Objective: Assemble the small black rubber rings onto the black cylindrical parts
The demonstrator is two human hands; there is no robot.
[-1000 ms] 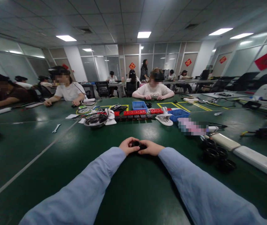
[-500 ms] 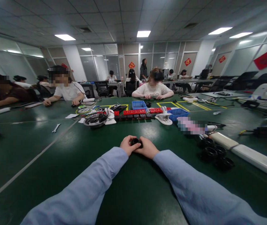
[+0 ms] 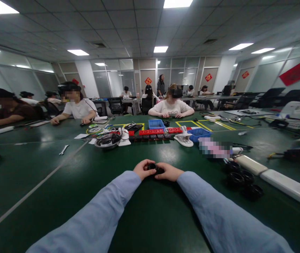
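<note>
A small black round part (image 3: 153, 166) sits between my two hands, low over the green table (image 3: 68, 175). My left hand (image 3: 143, 169) curls round its left side with the fingers closed on it. My right hand (image 3: 168, 172) pinches it from the right. Both arms wear light blue sleeves and reach straight ahead. Several more black round parts (image 3: 240, 179) lie in a cluster to my right, apart from my hands.
White oblong blocks (image 3: 289, 187) lie at the right. Farther ahead are a metal bowl of cables (image 3: 107, 140), red and black strips (image 3: 155, 133), blue bins (image 3: 199, 133), a white clamp-like tool (image 3: 183, 137) and a wrench (image 3: 64, 149). Other people sit at the far and left sides.
My hands stay together on the black part. The view has tipped upward, so hands and table sit lower in the picture and more ceiling shows.
</note>
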